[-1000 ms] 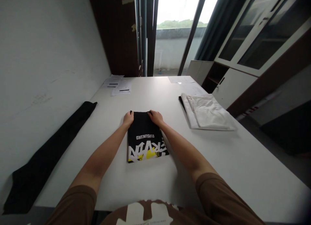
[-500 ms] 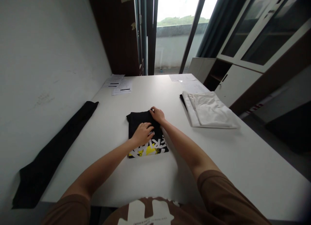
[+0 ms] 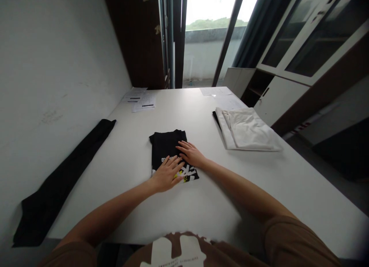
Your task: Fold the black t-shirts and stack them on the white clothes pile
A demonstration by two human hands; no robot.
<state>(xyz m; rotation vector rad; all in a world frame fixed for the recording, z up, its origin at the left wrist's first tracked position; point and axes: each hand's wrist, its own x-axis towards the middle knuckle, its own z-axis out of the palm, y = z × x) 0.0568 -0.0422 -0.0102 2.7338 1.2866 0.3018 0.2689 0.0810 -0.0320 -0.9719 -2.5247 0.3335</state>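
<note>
A folded black T-shirt (image 3: 165,144) with white lettering and a yellow and white print lies on the white table in front of me. My left hand (image 3: 167,174) rests flat on its near part, fingers spread, covering much of the print. On the shirt's right side lies my right hand (image 3: 191,154), its fingers stretched out flat across the cloth and close to the left fingertips. Neither hand grips the fabric.
Long folded black trousers (image 3: 65,178) lie along the wall at the table's left edge. A stack of folded white cloth (image 3: 249,130), with something black beneath it, is at right. Paper sheets (image 3: 144,102) lie at the far left, more papers (image 3: 229,101) at the far right.
My right hand has come from the shirt's far right corner down towards me and now lies flat. My left hand has slid nearer to me over the print.
</note>
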